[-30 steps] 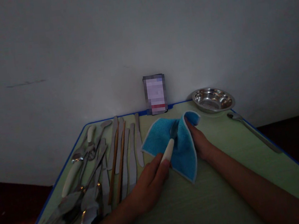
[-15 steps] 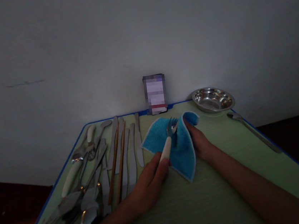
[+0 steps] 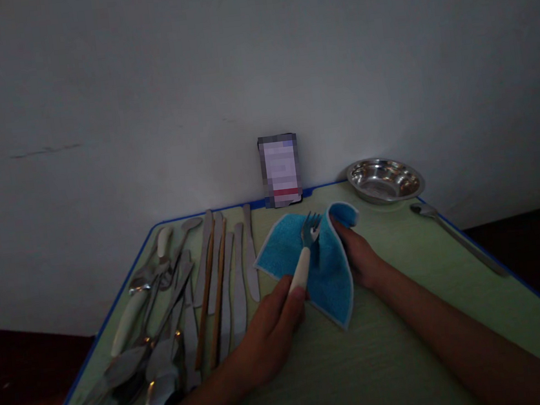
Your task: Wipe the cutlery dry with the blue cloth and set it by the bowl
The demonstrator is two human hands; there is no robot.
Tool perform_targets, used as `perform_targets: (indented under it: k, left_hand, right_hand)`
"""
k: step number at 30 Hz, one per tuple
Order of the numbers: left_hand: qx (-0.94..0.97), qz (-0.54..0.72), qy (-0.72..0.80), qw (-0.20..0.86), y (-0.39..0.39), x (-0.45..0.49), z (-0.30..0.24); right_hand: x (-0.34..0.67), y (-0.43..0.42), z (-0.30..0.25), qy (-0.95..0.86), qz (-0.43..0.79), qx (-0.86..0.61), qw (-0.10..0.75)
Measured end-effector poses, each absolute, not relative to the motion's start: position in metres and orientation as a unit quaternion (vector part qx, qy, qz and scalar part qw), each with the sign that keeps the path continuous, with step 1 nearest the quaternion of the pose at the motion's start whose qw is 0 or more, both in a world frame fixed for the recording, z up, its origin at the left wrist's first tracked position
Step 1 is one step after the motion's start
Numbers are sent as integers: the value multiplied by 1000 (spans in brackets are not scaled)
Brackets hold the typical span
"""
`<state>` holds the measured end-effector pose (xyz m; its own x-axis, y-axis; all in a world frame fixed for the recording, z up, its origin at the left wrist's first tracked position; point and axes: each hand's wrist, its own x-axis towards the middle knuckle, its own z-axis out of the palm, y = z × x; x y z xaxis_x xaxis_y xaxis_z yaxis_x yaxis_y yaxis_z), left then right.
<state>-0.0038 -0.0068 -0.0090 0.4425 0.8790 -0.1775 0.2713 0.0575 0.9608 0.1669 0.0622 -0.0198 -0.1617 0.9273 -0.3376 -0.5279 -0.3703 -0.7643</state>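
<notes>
My left hand (image 3: pixel 278 315) is closed around the white handle of a fork (image 3: pixel 300 265), whose metal tines point up and away from me. Behind the tines hangs a blue cloth (image 3: pixel 330 277) with a pale edge. My right hand (image 3: pixel 358 254) grips this cloth from its right side, with most of the fingers hidden behind the fabric. The fork's head lies against or just in front of the cloth; I cannot tell whether they touch.
Several table knives (image 3: pixel 239 284), a pair of wooden chopsticks (image 3: pixel 218 293) and a jumble of spoons and forks (image 3: pixel 159 345) cover the table's left side. A steel bowl (image 3: pixel 385 181) stands back right, near a long spoon (image 3: pixel 456 236). A phone (image 3: pixel 280 170) leans against the wall.
</notes>
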Motion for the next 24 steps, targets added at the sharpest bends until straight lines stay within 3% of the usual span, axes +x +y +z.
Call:
perform_targets:
  k: [24]
  left_hand:
    - [680, 233, 448, 532, -6, -2, 3]
  right_hand:
    - [166, 57, -24, -377, 655, -443, 482]
